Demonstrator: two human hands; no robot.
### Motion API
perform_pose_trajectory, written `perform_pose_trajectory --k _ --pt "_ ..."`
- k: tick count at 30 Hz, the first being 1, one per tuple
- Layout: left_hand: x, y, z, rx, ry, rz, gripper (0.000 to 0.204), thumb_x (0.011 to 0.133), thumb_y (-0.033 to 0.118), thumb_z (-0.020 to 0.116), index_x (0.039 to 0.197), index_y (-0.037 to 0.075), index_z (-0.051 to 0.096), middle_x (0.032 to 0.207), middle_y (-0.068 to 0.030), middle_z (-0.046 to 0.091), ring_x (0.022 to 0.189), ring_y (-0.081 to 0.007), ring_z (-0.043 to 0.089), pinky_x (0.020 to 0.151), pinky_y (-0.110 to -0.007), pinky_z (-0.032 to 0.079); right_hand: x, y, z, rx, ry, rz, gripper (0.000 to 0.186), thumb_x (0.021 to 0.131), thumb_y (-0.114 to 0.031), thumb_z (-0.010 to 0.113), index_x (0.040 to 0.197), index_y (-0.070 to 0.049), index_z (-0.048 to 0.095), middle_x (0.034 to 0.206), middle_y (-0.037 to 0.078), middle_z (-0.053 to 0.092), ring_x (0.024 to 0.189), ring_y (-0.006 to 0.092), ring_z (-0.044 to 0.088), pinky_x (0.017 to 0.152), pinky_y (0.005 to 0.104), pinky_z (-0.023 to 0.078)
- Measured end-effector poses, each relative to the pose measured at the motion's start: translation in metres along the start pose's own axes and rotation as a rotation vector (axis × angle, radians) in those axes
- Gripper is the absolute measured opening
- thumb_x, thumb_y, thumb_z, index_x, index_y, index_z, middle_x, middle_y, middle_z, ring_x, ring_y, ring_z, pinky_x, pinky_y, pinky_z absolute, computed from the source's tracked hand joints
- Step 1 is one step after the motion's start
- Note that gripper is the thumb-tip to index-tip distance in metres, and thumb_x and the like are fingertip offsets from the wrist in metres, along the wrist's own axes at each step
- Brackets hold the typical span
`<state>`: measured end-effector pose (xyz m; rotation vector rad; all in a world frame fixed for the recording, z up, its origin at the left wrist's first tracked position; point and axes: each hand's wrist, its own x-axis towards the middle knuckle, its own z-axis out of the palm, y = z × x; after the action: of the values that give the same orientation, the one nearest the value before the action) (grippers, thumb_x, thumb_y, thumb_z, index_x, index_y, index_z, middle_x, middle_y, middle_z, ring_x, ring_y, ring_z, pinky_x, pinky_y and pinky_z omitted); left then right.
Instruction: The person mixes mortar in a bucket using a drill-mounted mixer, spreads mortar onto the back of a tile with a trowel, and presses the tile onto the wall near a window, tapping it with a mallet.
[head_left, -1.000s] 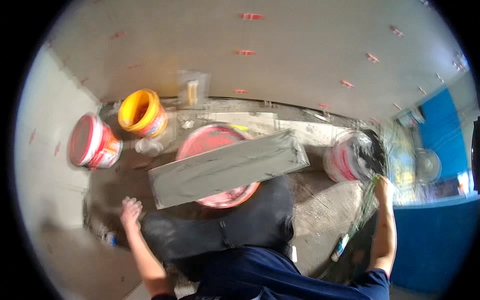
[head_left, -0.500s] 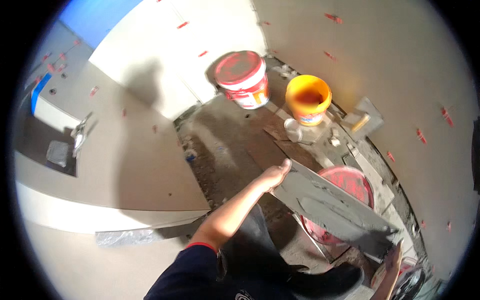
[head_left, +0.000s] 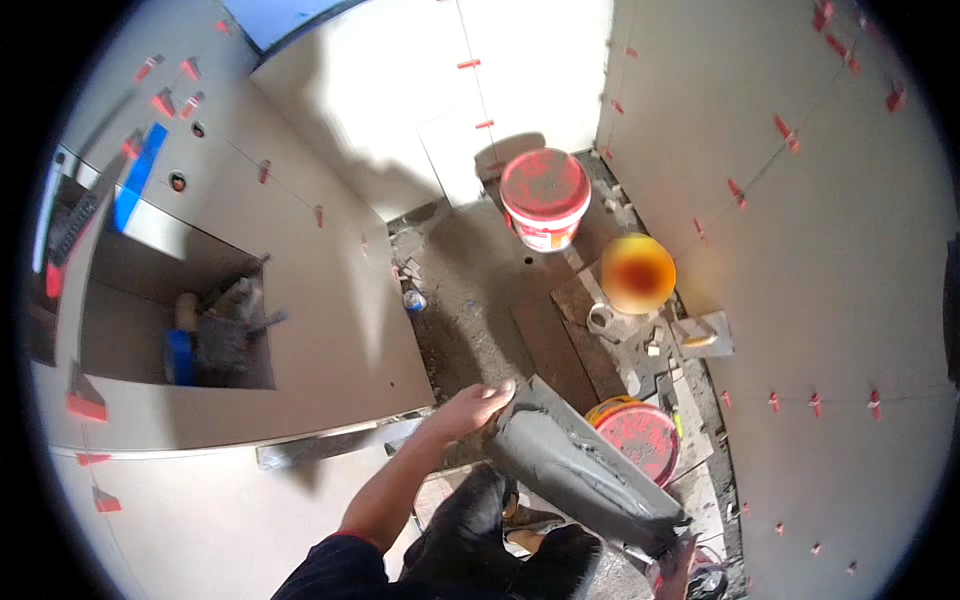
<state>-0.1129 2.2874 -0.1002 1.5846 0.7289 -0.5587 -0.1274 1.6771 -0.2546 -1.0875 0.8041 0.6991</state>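
Note:
Between my hands is a long narrow tile, tilted down to the right, its upward face spread with a thick, ridged layer of wet grey mortar. My left hand is closed round its upper left end, thumb on top. At the lower right end my right hand grips it by the edge, its fingers partly hidden. Just beyond the tile stands a bucket with a mortar-smeared red lid, its near side partly covered by the tile.
A white bucket with a red lid stands in the far corner, near a yellow bucket and a trowel. Tile offcuts litter the dirty floor. Red levelling wedges stick out of the tiled walls. At left is a recessed niche.
The view has shifted, showing more of the left niche. The tile has moved left off the middle of the near red lid, and both hands still hold it.

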Motion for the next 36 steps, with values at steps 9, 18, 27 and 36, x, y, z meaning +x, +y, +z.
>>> perform_pose_trajectory --k 9,18,27,36 --pt "-0.151 0.098 -0.041 -0.886 -0.289 0.507 0.053 0.098 0.045 0.04 0.121 0.0 0.053 0.114 -0.0108 0.05 0.102 -0.0191 0.051 0.088 -0.034 0.043 -0.051 -0.067 0.223 -0.154 -0.114 0.092 0.077 0.085 -0.072 0.039 0.124 -0.007 0.054 0.106 0.012 0.062 0.094 0.0268 0.059 0.082 0.0411 0.048" --pt "-0.108 0.175 -0.117 -1.267 -0.123 0.476 0.052 0.101 0.041 0.031 0.139 0.005 0.035 0.149 -0.0154 0.031 0.135 -0.0239 0.034 0.11 -0.043 0.03 -0.06 -0.17 0.349 -0.272 -0.431 0.167 0.064 0.089 -0.05 0.057 0.124 0.003 0.05 0.109 0.017 0.063 0.094 0.0281 0.061 0.073 0.0343 0.051" --pt "0.047 0.249 -0.216 -1.333 -0.347 0.967 0.049 0.1 0.037 0.039 0.141 0.011 0.035 0.135 -0.01 0.045 0.123 -0.0269 0.042 0.109 -0.045 0.03 -0.167 -0.352 0.53 -0.814 -0.196 -0.875 0.056 0.088 -0.037 0.059 0.121 0.009 0.054 0.112 0.023 0.062 0.096 0.0322 0.062 0.079 0.0389 0.051" --pt "0.062 0.33 -0.334 -1.423 -0.631 1.306 0.045 0.099 0.034 0.037 0.135 0.008 0.043 0.148 -0.0085 0.032 0.138 -0.0216 0.029 0.114 -0.042 0.025 -0.165 -0.408 0.694 -0.627 -0.069 -1.988 0.04 0.083 -0.026 0.066 0.1 0.01 0.062 0.095 0.023 0.065 0.08 0.034 0.065 0.072 0.0431 0.053"
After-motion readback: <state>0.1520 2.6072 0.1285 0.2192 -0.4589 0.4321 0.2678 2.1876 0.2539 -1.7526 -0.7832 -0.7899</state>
